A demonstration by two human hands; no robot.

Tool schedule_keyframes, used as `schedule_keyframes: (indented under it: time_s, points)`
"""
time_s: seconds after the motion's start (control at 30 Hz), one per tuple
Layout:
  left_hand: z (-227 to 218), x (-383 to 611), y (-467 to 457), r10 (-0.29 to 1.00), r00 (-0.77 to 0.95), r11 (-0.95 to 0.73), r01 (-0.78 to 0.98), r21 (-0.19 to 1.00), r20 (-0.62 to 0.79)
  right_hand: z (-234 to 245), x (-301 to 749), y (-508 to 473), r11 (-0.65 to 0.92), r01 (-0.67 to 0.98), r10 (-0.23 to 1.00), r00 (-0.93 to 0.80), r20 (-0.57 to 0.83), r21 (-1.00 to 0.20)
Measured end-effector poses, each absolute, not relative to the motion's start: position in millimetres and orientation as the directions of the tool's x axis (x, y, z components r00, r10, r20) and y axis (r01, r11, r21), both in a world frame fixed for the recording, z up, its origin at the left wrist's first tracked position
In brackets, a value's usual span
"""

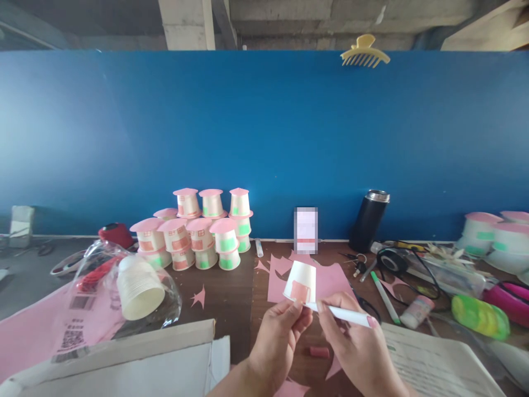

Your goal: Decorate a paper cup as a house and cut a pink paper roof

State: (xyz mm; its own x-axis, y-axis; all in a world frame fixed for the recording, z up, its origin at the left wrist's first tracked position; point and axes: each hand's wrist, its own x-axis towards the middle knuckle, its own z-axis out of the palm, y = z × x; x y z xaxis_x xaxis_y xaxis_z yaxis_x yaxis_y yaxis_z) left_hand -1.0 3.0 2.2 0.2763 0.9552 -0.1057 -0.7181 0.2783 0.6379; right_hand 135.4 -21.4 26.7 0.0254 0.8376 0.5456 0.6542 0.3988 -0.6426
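Note:
My left hand (279, 333) grips the rim of a white paper cup (304, 273), which is held upside down and tilted. On the cup's side is a coloured reddish patch (300, 291). Between the fingers of my right hand (351, 336) is a white marker (347, 315), its tip at the lower edge of the cup. A short red marker cap (319, 352) lies on the table below. Behind the cup, pink paper (330, 280) with cut-out edges and scraps is spread on the wood.
Stacked paper cups with pink roofs (202, 231) stand left of centre. A bag of cups (140, 289) and a cardboard box (136, 358) are nearer left. A black bottle (369, 220), green marker (385, 298), keys (359, 267) and written paper (438, 358) lie right. A blue partition (264, 127) closes the back.

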Motion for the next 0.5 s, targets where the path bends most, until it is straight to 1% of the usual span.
schedule_keyframes:
  time_s: [0.2, 0.33, 0.5]
  points:
    - [-1.4, -0.5, 3.8, 0.956, 0.274, 0.276, -0.713, 0.645, -0.106, 23.3, 139.3, -20.8, 0.387, 0.661, 0.829, 0.056, 0.557, -0.643]
    - [-1.3, -0.6, 3.6, 0.955, 0.276, 0.281, -0.704, 0.652, -0.113, 21.0, 140.8, -19.1, 0.384, 0.638, 0.824, 0.088, 0.559, -0.667]
    - [-0.5, -0.8, 2.0, 0.952, 0.283, 0.287, -0.706, 0.648, -0.113, 20.1, 142.1, -16.5, 0.392, 0.645, 0.809, 0.098, 0.579, -0.656]
